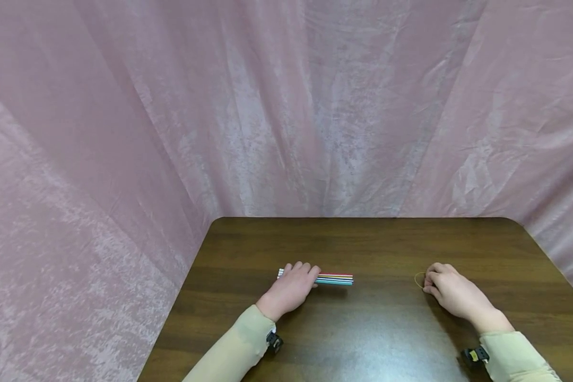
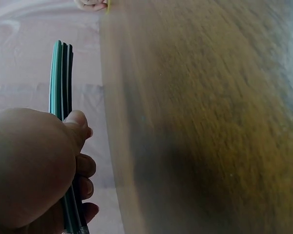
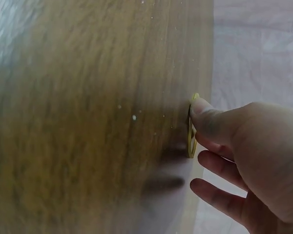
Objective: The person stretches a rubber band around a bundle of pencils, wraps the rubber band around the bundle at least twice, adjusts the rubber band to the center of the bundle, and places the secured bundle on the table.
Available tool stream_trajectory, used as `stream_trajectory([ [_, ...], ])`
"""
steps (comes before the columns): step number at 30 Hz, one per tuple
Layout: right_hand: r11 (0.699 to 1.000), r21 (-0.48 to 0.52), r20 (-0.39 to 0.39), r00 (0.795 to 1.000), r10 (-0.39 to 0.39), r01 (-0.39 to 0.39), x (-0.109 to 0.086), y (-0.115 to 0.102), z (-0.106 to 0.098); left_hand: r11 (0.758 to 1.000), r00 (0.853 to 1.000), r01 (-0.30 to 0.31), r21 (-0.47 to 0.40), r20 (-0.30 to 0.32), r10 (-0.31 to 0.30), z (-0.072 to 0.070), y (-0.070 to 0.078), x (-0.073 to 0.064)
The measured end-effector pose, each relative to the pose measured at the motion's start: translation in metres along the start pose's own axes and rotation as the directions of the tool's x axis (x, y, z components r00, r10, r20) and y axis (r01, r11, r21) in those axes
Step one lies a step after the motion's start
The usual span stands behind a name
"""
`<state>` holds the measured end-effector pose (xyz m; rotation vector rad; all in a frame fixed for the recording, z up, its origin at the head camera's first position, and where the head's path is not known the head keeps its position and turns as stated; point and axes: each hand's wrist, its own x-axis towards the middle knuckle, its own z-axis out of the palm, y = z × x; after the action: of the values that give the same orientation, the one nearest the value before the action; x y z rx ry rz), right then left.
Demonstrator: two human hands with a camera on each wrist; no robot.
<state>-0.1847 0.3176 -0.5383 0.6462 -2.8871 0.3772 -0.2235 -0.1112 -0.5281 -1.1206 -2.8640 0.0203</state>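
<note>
A bundle of thin, straight pencils (image 1: 335,279), red, yellow, dark and teal among them, lies across my left hand (image 1: 293,286), whose fingers and thumb grip it. Their right ends stick out past the thumb, and pale ends show at the left. In the left wrist view the teal and dark pencils (image 2: 60,80) stay together, with the middle hidden by the hand. Off to the right, my right hand (image 1: 453,292) pinches a thin yellow rubber band (image 1: 416,279) between thumb and forefinger. The band (image 3: 190,134) hangs as a loop in the right wrist view, with the other fingers spread loosely.
A brown wooden table (image 1: 372,323) with rounded far corners lies under both hands. Pink curtain cloth (image 1: 315,106) hangs behind it and along the left side. Small cameras (image 1: 274,341) are strapped at the wrists.
</note>
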Motion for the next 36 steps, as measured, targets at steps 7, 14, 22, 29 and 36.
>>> stream_trajectory([
  [7, 0.993, 0.095, 0.02, 0.998, 0.066, -0.067, -0.001, 0.001, -0.002, 1.0, 1.0, 0.001, 0.002, 0.003, -0.001, -0.001, 0.002, 0.001],
  [14, 0.972, 0.182, 0.04, 0.989, 0.145, -0.15, 0.001, 0.001, -0.011, 1.0, 1.0, 0.013, -0.009, -0.004, -0.014, -0.002, -0.002, -0.002],
  [22, 0.95, 0.249, -0.007, 0.98, 0.198, -0.19, 0.003, -0.012, -0.015, 0.993, 0.996, 0.078, -0.094, -0.042, -0.082, -0.003, -0.003, -0.009],
  [29, 0.917, 0.343, -0.116, 0.96, 0.256, -0.203, 0.013, -0.036, -0.017, 0.989, 0.989, 0.092, -0.115, -0.108, -0.104, -0.006, 0.007, -0.006],
  [36, 0.865, 0.441, -0.078, 0.95, 0.304, -0.24, 0.032, -0.068, -0.013, 0.99, 0.987, 0.081, -0.111, -0.127, -0.095, -0.01, 0.017, -0.004],
])
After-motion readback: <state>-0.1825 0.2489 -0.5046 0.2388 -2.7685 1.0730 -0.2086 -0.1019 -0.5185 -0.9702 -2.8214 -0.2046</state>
